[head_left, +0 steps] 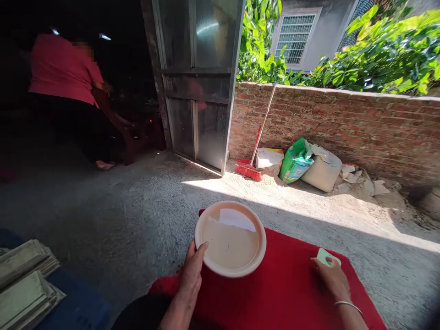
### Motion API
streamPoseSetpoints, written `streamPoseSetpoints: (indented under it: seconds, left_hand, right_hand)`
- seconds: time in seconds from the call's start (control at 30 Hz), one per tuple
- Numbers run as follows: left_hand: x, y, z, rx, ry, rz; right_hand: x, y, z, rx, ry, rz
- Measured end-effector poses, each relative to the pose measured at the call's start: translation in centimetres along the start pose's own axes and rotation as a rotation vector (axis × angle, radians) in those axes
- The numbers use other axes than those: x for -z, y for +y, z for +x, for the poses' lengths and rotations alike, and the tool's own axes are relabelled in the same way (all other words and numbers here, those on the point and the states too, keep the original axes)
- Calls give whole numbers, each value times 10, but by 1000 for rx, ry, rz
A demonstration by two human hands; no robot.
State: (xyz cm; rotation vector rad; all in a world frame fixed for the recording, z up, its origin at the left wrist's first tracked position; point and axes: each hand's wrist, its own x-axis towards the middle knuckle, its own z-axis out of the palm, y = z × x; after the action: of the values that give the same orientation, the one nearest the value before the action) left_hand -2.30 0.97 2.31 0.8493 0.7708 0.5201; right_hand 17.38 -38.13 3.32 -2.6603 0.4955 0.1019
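A round, pale pink basin [220,273] with water in it rests at the far left part of a red-covered table [282,279]. My left hand [194,270] grips the basin's near left rim, its thumb over the edge and the other fingers hidden beneath. At the table's right side, my right hand [332,277] is closed on a small, flat, pale green piece [323,255] with rounded corners, whose kind I cannot make out. A bracelet circles my right wrist. Small dark specks show in the water, along with a bright reflection.
Stacks of pale, flat pieces [27,288] lie on a blue surface at the lower left. A person in a pink top [62,68] bends over in the dark doorway. Beyond the table are a metal door [195,87], a red broom [248,170], filled sacks [321,169] and a brick wall.
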Motion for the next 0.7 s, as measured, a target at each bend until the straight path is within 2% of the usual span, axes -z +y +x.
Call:
streamPoseSetpoints:
  seconds: [0.13, 0.23, 0.3, 0.37, 0.5, 0.57, 0.63, 0.7]
  left_hand:
    - [2, -1, 4, -3, -10, 4]
    - [4, -2, 7, -5, -18, 12]
    - [4, -1, 5, -16, -16, 10]
    - [3, 0, 3, -20, -8, 9]
    - [1, 3, 2, 16, -1, 27]
    - [1, 3, 2, 25, 9, 51]
    - [1, 3, 3, 17, 22, 70]
    - [1, 2, 4, -5, 26, 72]
  right_hand:
    - [-61, -76, -52, 280, -174, 88]
    - [-80, -98, -77, 456, -319, 168]
    - [-73, -83, -76, 478, -381, 210]
    - [-52, -50, -63, 408, -363, 230]
    - [17, 32, -24, 120, -129, 178]
    - [45, 60, -12, -25, -34, 137]
    - [54, 68, -8, -101, -5, 110]
    - [40, 53, -14, -83, -29, 99]
